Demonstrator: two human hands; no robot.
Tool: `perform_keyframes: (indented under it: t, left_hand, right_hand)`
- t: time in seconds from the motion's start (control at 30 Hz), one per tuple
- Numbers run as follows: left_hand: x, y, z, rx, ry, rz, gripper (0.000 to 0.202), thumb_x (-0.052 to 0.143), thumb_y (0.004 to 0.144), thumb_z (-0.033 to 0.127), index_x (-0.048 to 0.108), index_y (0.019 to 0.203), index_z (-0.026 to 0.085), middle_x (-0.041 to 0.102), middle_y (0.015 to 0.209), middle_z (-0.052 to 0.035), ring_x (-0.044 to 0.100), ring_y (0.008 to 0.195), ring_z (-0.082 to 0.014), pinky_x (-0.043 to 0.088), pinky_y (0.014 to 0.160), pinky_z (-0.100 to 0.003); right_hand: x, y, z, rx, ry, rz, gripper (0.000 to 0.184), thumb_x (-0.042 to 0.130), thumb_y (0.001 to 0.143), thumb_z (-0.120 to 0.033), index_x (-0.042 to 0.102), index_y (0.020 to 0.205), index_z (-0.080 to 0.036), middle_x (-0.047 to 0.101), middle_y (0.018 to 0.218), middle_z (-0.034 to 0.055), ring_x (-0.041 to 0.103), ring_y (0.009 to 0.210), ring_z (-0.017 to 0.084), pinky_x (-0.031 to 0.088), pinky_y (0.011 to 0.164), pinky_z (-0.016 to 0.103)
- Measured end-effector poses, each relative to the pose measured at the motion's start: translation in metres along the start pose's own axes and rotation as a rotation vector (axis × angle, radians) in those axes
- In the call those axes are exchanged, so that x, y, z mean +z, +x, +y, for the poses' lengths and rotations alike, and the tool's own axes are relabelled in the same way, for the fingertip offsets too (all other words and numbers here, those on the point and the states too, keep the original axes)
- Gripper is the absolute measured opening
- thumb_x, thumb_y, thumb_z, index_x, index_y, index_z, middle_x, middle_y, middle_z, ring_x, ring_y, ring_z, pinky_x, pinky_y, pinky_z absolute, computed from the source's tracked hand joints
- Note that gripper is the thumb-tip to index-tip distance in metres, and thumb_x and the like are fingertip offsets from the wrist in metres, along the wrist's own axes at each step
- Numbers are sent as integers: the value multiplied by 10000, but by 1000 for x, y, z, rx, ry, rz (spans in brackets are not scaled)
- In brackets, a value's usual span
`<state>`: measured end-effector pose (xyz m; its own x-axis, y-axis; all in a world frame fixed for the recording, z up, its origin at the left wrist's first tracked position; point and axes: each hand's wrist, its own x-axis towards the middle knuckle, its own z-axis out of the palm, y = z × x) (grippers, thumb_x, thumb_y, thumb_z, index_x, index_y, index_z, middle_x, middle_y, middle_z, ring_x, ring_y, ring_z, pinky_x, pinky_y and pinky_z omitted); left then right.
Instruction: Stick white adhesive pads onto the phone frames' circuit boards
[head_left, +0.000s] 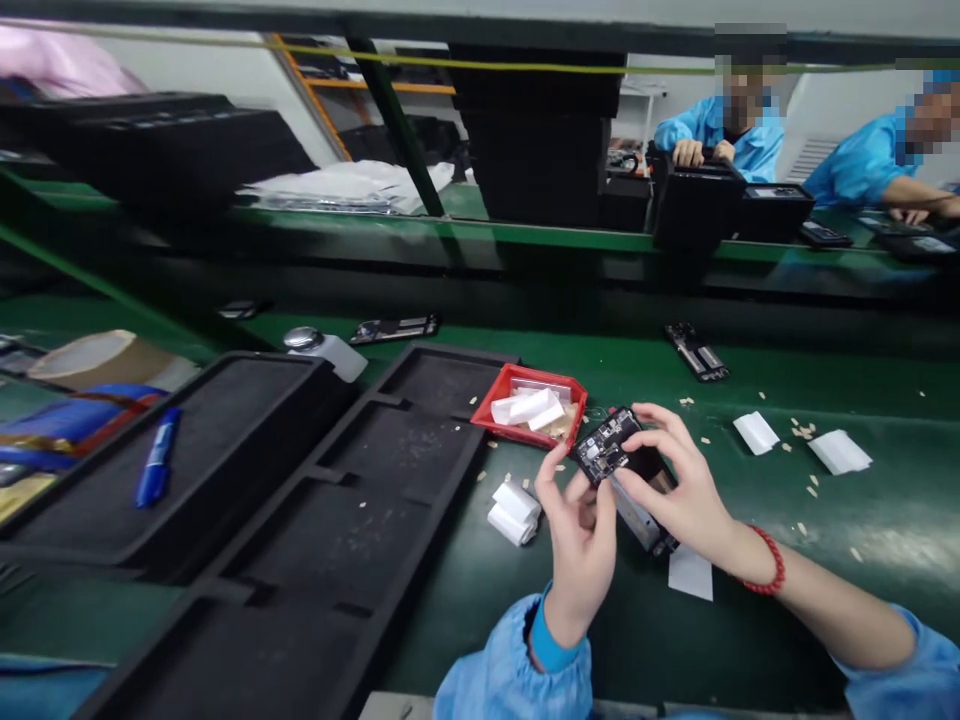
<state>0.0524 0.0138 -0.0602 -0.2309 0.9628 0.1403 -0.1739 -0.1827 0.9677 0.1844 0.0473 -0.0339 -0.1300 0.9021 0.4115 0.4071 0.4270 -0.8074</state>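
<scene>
The left hand (581, 548) and right hand (686, 490) both grip an opened, black rectangular electronic device with exposed circuitry (604, 447) above the green surface (615, 370). Just beyond sits a red plastic bin (517, 433); leftward, a long black compartmented tray (420, 450).

- Moderately bright, cool indoor light; its source is out of frame.
- A pale, hazy glare spreads over the right of the green counter (911, 480).
- The black trays (375, 490) sink into near-black, with little inner detail.
- White paper pieces (756, 433) look almost washed out.
- A dark band of shadow runs beneath the rear ledge (540, 238).
- The left side is smeared and stretched, softening the tape roll (82, 358).
- Both hands (577, 560) are fairly clear; the phone's (600, 448) finest parts blur.
- Pixel blocks mask the co-workers' faces.
</scene>
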Motion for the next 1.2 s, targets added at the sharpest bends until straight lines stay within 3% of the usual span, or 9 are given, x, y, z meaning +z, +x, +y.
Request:
perform_keyframes:
  t: [0.07,0.13,0.2,0.37,0.67,0.77,1.0,1.1,1.2]
  left_hand:
    - [-1,-2,-4,80,104,0,233,566,981,305,459,1176,236,703,962,-47,731,872,-170,572,759,-266]
    - [-4,-2,-7,128,189,-13,79,555,983,290,535,1001,215,654,861,-11,681,739,-132,535,671,-223]
    - [-7,-1,-8,143,217,-34,115,538,991,297,578,936,204,636,825,-1,650,697,-121,520,647,-212]
    - [-10,-1,-8,181,262,-31,218,481,1028,359,626,995,200,679,880,-28,677,786,-152,546,714,-245]
    - [-11,-1,-8,258,365,-10,228,450,1044,344,635,1020,212,704,913,-42,685,827,-167,530,768,-263]
    - [-12,-2,-8,274,389,-8,238,452,1042,355,635,1009,207,708,910,-50,692,837,-178,535,780,-275]
    - [-12,0,-1,262,391,-15,227,438,1046,323,620,979,205,686,848,-27,658,742,-151,509,705,-248]
    - [-11,1,2,241,369,8,236,422,1052,307,613,959,205,662,806,-8,630,687,-134,491,661,-231]
    - [-10,2,3,233,346,29,234,429,1051,295,613,940,202,648,776,2,618,652,-123,488,636,-220]
  right_hand:
    - [3,7,-5,6,57,6,35,677,889,-261,667,894,-228,566,1373,126,582,1291,281,519,1034,450]
    - [7,7,-9,-11,66,25,62,662,903,-241,691,851,-226,579,1369,120,587,1289,276,504,1056,460]
    - [10,3,-10,-66,27,54,71,667,908,-235,725,867,-231,572,1391,120,565,1314,286,481,1087,489]
    - [11,-4,-12,-166,-32,3,164,633,941,-231,787,983,-268,473,1542,91,444,1435,314,392,1171,567]
    - [5,11,-9,61,165,-119,65,727,878,-282,755,858,-227,532,1497,106,537,1378,303,477,1115,477]
    - [2,15,-12,-25,113,-153,71,689,902,-248,702,840,-214,514,1503,118,515,1393,296,458,1129,478]
    - [-7,24,-9,-500,-181,-255,97,530,947,-129,569,945,-217,541,1391,163,452,1393,311,398,1126,573]
    - [-12,28,-8,-499,-130,-325,70,536,950,-157,552,939,-224,557,1311,147,524,1293,288,444,1083,530]
    - [-12,29,-9,-398,-62,-296,74,553,961,-183,568,898,-220,562,1286,138,559,1247,277,500,1015,463]
